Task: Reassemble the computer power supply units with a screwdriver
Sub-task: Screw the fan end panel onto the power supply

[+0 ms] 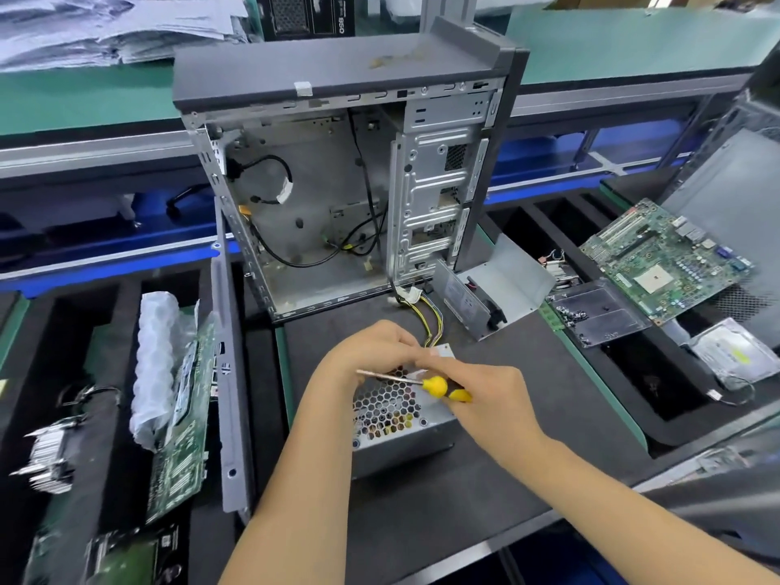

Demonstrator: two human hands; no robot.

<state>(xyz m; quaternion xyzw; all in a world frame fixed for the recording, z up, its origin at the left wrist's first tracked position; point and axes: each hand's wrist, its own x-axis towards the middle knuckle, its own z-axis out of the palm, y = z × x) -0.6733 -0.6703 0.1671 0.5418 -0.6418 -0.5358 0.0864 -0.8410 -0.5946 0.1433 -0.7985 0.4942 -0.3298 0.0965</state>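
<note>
The grey sheet-metal power supply box with the honeycomb fan grille (pixel 394 420) sits on the dark foam mat (pixel 443 500) right in front of me, at about six o'clock from the open grey computer tower case (pixel 337 183). My left hand (pixel 371 352) curls over its far top edge, fingers bent round the casing to steady it, while my right hand (pixel 485 403) wraps the yellow-and-black-handled screwdriver (pixel 426 384), whose steel shaft points toward nine o'clock, low across the grille; I cannot tell whether the tip is seated in a screw, since my left hand hides it. I judge the box to be stiff and fairly heavy for its size, with thin folded edges that could bite, so the solid corners and flat side walls are where I want my grip, not the perforated grille, which may flex. The bundle of yellow and black wires (pixel 432 327) trails from its far side toward twelve o'clock and stays soft and snaggy. Room is tight: the upright grey side panel (pixel 230 373) stands at nine o'clock, the second open grey supply housing (pixel 485 289) lies at one o'clock, and the clear plastic screw tray (pixel 595 316) and green motherboard (pixel 662 259) lie at two o'clock. The freest mat is toward five and six o'clock, near my forearms.
</note>
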